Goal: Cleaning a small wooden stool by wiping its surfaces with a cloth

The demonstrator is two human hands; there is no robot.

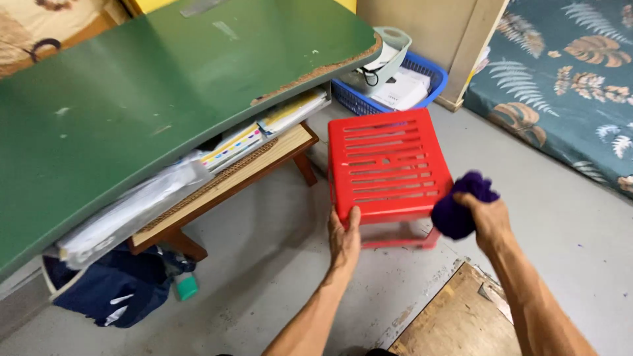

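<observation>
On the grey floor [264, 264], my left hand [344, 238] is grasping the red stool's [386, 165] near edge while my right hand [484, 214], just beside it, is clenching a purple cloth [458, 204] at the corner, wiping seemingly just starting.

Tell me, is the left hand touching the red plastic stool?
Touching. The head view shows the left hand gripping the near edge of the red plastic stool, thumb lying on its slotted top.

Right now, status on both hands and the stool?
Left hand grips red stool front edge. Right hand shut on purple cloth at stool's corner. Green table close left.
</observation>
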